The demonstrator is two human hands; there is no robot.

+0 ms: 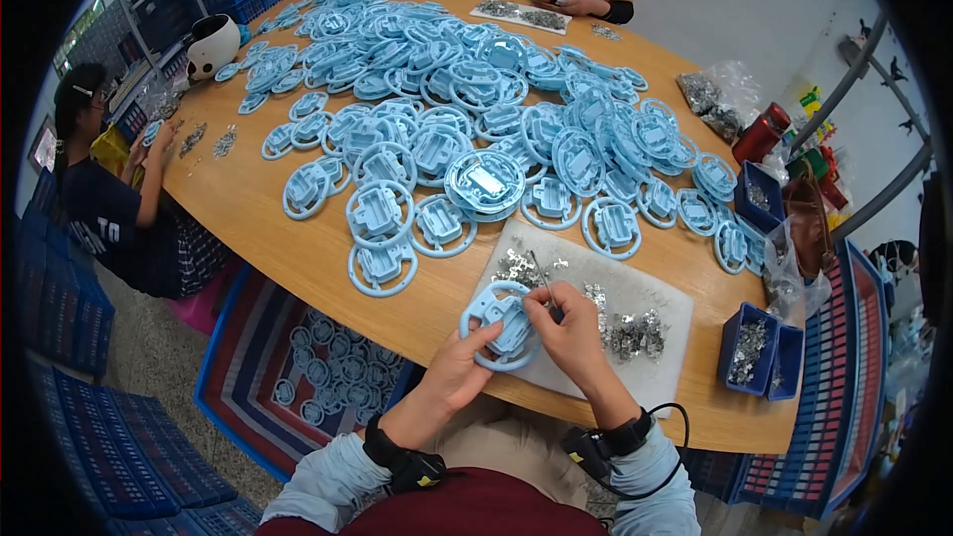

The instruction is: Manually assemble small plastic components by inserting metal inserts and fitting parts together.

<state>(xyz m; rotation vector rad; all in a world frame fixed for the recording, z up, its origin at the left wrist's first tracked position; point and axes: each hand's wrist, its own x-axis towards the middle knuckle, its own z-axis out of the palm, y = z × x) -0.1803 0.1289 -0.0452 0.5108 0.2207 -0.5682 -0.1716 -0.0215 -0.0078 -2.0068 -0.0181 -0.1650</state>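
Maroon shirt (447, 508); converging forearms (333, 476); left grip (452, 365) around blue ringed part (508, 331); right grip (573, 328) pinched on thin tool (541, 270).

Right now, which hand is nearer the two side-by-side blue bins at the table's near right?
Right. The right hand is left of the blue bins, over the white board; the left hand is farther left, gripping a blue ring-shaped part.

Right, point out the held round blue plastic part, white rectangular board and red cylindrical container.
Round blue plastic part (509, 324), head view: centre.
White rectangular board (678, 323), head view: bare surface.
Red cylindrical container (758, 138), head view: side.
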